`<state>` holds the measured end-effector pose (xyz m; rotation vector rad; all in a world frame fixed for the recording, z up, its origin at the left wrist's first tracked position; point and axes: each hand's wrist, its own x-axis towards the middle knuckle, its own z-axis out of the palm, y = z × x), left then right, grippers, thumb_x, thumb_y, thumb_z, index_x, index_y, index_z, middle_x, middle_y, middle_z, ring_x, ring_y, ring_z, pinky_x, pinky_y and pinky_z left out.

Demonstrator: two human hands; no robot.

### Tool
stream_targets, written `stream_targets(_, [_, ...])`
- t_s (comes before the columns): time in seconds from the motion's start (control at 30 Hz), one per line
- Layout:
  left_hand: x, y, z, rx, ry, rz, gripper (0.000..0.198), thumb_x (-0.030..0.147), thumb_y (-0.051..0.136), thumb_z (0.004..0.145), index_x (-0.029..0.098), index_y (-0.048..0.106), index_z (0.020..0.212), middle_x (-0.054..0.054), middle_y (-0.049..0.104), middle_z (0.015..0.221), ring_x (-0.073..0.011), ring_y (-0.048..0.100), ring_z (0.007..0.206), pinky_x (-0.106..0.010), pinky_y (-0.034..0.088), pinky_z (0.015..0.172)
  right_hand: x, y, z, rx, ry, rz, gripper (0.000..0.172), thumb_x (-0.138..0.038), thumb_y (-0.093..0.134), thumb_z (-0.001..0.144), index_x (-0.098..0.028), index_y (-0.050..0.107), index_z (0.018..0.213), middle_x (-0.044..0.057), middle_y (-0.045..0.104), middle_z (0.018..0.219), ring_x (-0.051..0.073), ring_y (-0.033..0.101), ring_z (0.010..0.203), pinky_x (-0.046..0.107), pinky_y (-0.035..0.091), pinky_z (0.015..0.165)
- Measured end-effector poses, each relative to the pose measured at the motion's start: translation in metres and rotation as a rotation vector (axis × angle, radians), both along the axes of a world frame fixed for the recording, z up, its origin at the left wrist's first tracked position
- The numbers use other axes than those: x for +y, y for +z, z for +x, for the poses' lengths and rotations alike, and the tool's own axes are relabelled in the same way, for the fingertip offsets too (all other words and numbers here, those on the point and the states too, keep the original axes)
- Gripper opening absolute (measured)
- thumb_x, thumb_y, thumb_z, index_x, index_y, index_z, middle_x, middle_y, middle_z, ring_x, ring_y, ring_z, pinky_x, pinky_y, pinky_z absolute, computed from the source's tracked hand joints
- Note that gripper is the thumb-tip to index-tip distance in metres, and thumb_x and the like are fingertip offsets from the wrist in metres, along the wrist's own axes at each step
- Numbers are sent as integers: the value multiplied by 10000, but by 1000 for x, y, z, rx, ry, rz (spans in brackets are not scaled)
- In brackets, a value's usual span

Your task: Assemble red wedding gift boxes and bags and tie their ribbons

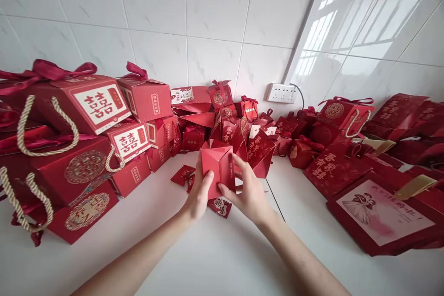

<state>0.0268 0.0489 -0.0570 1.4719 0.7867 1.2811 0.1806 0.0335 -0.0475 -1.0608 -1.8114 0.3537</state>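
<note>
A small red paper box (218,166) is held up just above the white table (208,249), between both of my hands. My left hand (199,192) grips its left side with the thumb on the front face. My right hand (248,192) holds its right side, fingers curled round the edge. A small red packet (221,206) lies on the table just under my hands, partly hidden by them. More small red pieces (182,174) lie to the left of the box.
Large red gift boxes with rope handles (65,148) are stacked at the left. Several small red boxes (222,115) crowd the back against the tiled wall. Flat red bags and cards (378,212) cover the right. A white wall socket (281,93) sits at the corner.
</note>
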Motion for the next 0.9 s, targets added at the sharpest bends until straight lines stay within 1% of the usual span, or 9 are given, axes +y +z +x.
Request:
stream_targets(0.07, [0, 2, 0, -87, -23, -74, 646, 544, 385, 937, 305, 167, 1497, -80, 461, 1458, -295, 490, 1306, -438, 490, 1026, -1, 2, 1, -43, -45, 29, 606, -430, 625, 861, -240, 435, 1403, 126, 633, 1164, 271, 700, 933, 369, 642, 612])
stream_targets(0.13, [0, 3, -1, -128, -35, -91, 665, 556, 437, 917, 327, 192, 1491, -58, 454, 1470, -297, 490, 1304, -437, 495, 1026, -3, 5, 2, -54, -58, 49, 585, -445, 638, 857, -237, 467, 1377, 115, 660, 1141, 257, 721, 862, 369, 647, 602])
stream_targets(0.3, [4, 4, -3, -207, -54, -136, 643, 557, 456, 907, 290, 285, 1466, -63, 518, 1419, -304, 495, 1297, -447, 503, 1012, -2, 10, 10, 7, 126, 98, 644, -366, 666, 856, -282, 394, 1434, 67, 596, 1327, 251, 687, 1056, 363, 665, 726])
stream_targets(0.4, [5, 5, -2, -296, -90, -196, 652, 559, 501, 888, 248, 347, 1440, -78, 554, 1384, -307, 534, 1253, -426, 527, 965, 1, 8, 14, -26, 172, 138, 627, -324, 636, 879, -283, 377, 1449, 56, 594, 1334, 236, 680, 1075, 345, 666, 735])
stream_targets(0.47, [4, 4, -1, -333, -82, -223, 656, 571, 541, 864, 218, 414, 1402, -89, 576, 1359, -310, 545, 1240, -410, 524, 961, 3, 6, 16, -88, 153, 199, 594, -318, 611, 901, -255, 386, 1447, 67, 663, 1227, 221, 719, 977, 323, 671, 697])
stream_targets(0.57, [4, 2, 0, -361, -58, -238, 659, 581, 579, 840, 207, 466, 1371, -87, 603, 1326, -302, 556, 1225, -392, 515, 964, 5, 2, 16, -197, 91, 363, 556, -314, 571, 942, -242, 373, 1456, 64, 730, 1058, 188, 751, 786, 282, 669, 651])
stream_targets(0.7, [4, 1, 0, -377, -40, -232, 655, 562, 597, 841, 244, 454, 1396, -64, 625, 1294, -277, 577, 1198, -378, 517, 955, 6, 2, 16, -317, -6, 577, 611, -299, 511, 985, -255, 225, 1523, 42, 754, 930, 166, 740, 678, 243, 648, 596])
stream_targets(0.8, [3, 2, 0, -373, -38, -215, 661, 560, 590, 850, 260, 429, 1416, -58, 619, 1302, -270, 583, 1191, -374, 524, 944, 5, 5, 15, -399, -69, 680, 651, -276, 479, 1001, -230, 130, 1548, 33, 756, 849, 152, 694, 548, 233, 562, 433])
stream_targets(0.9, [3, 3, 0, -348, -26, -187, 685, 575, 572, 855, 252, 401, 1434, -74, 609, 1312, -276, 580, 1197, -385, 522, 951, 5, 9, 15, -456, -97, 746, 639, -258, 426, 1018, -201, 82, 1554, 55, 757, 885, 147, 646, 496, 255, 484, 382])
